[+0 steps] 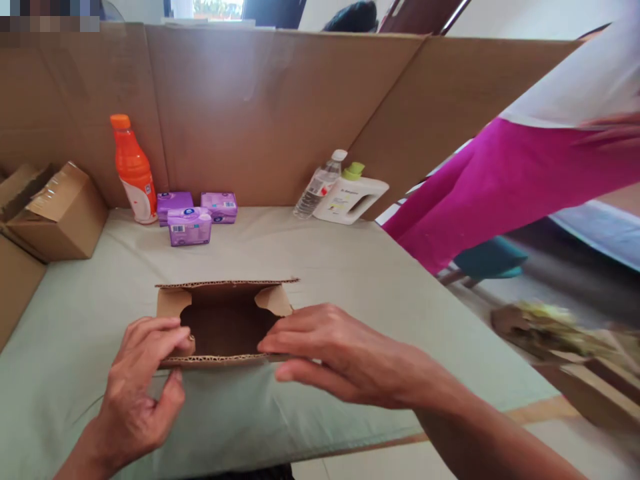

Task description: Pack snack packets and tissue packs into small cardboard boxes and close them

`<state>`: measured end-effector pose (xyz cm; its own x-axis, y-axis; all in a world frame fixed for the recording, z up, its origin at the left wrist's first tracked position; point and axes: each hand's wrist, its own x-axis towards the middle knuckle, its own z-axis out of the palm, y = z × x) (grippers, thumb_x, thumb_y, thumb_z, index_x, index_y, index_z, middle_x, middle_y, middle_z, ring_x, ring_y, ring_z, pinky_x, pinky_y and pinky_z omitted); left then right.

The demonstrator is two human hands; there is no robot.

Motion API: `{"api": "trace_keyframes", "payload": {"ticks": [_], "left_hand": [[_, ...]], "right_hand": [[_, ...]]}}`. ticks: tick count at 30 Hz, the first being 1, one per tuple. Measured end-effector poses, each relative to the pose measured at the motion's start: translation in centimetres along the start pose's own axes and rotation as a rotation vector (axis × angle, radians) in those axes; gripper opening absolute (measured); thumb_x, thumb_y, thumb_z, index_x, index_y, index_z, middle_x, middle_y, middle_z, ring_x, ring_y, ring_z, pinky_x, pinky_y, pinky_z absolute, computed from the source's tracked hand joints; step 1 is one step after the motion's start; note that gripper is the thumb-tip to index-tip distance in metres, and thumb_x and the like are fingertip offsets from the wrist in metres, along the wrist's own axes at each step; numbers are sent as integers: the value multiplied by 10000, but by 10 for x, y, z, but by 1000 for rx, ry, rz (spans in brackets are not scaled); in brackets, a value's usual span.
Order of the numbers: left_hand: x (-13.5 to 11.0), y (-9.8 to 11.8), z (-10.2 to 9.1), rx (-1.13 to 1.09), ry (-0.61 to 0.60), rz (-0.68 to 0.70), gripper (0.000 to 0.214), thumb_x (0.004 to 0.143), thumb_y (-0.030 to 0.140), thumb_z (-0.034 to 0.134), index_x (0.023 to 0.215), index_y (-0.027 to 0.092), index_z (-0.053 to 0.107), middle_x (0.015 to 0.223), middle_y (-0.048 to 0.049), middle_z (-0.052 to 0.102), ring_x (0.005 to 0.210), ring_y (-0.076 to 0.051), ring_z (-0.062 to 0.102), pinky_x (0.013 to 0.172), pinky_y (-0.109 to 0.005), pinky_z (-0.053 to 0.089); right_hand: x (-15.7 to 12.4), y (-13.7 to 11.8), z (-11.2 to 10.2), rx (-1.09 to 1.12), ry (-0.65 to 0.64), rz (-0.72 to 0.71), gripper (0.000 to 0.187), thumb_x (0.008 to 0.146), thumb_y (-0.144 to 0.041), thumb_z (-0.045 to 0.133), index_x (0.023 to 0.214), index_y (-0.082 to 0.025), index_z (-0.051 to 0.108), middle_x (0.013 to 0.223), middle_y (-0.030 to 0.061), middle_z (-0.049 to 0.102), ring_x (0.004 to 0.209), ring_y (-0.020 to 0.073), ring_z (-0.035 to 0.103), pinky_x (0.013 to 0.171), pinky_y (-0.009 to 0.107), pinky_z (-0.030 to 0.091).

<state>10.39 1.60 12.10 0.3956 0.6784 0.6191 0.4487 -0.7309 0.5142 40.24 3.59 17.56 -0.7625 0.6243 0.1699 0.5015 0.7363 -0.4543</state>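
A cardboard box (pixel 225 287) stands on the cloth-covered table with its top flaps up and its dark inside showing. At the box's left end, my left hand (pixel 140 387) has its fingers over the near edge and flap, with the thumb outside. My right hand (pixel 340 357) grips the near right edge, fingers inside and thumb on the outer side. Behind the box are purple tissue packs (pixel 190 227), one in front of two others. An orange bottle (pixel 134 170) stands to their left.
A clear bottle (pixel 320 187) and a white jug with a green cap (pixel 350 198) lean near the back right. Other cardboard boxes (pixel 63 217) sit at the left. A tall cardboard wall (pixel 275 113) borders the back. Beyond the right edge stands a person in pink trousers (pixel 480 190).
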Motion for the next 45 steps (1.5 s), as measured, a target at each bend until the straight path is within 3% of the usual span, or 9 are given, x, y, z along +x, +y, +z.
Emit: {"api": "trace_keyframes", "payload": {"ticks": [5, 10, 16, 21, 26, 29, 35, 41, 45], "left_hand": [[21, -4, -3, -15, -87, 96, 257, 840, -1, 506, 1004, 183, 578, 966, -53, 684, 1004, -178, 633, 964, -389, 504], [29, -2, -8, 83, -158, 77, 155, 863, 46, 498, 890, 193, 540, 736, -2, 589, 707, -142, 561, 642, -287, 487], [26, -1, -16, 87, -137, 43, 163, 848, 46, 485, 854, 199, 541, 698, 10, 579, 651, -130, 563, 600, -256, 489], [47, -4, -25, 110, -423, 163, 228, 690, 30, 495, 798, 209, 586, 1342, -99, 633, 1305, -290, 546, 1017, -453, 520], [78, -10, -24, 79, -791, 278, 209, 522, 75, 532, 627, 232, 443, 895, -22, 706, 955, -244, 676, 1079, -475, 493], [80, -9, -24, 146, -741, 266, 226, 554, 80, 548, 674, 241, 446, 690, 25, 560, 696, -185, 576, 1096, -497, 475], [53, -6, -41, 208, -513, 200, 326, 706, 16, 532, 943, 232, 590, 921, -24, 635, 939, -201, 628, 1168, -477, 419], [31, -20, -31, 215, -314, 262, 298, 671, 10, 518, 873, 220, 583, 1083, -83, 651, 1141, -256, 595, 993, -423, 554], [19, -34, -9, 240, -136, 329, 276, 703, 12, 503, 863, 217, 595, 1014, -73, 645, 1096, -240, 618, 967, -411, 565]], "right_hand": [[50, 10, -13, 0, -206, 73, 268, 1010, -190, 515, 1192, -178, 711, 1183, 79, 742, 1054, 186, 694, 873, 275, 494], [95, 3, -5, -452, -696, 129, 210, 902, -63, 576, 956, -118, 771, 927, 130, 776, 873, 233, 710, 692, 311, 444], [24, 20, -24, -483, -256, 202, 177, 926, -203, 622, 792, -181, 734, 798, 79, 740, 835, 243, 676, 808, 373, 461], [-39, 50, 1, -205, 22, 309, 345, 949, -206, 569, 1275, -216, 682, 1014, 90, 763, 885, 218, 717, 790, 356, 558], [-51, 55, 19, -67, 101, 354, 395, 959, -257, 554, 1343, -267, 643, 1016, 68, 760, 890, 196, 728, 775, 336, 608], [-49, 57, 20, -83, 95, 374, 370, 957, -283, 556, 1307, -252, 671, 992, 73, 764, 885, 204, 736, 770, 343, 618], [-45, 60, -17, 7, -47, 335, 313, 949, -367, 596, 1227, -313, 729, 963, 49, 784, 850, 218, 752, 742, 355, 627], [44, 92, -76, 30, 49, 304, 305, 963, -445, 569, 1124, -270, 759, 911, 38, 782, 785, 196, 731, 669, 311, 582], [167, 130, -57, -277, 2, 228, 359, 916, -316, 638, 1255, -205, 673, 1304, 93, 681, 1171, 261, 632, 992, 410, 504]]}}
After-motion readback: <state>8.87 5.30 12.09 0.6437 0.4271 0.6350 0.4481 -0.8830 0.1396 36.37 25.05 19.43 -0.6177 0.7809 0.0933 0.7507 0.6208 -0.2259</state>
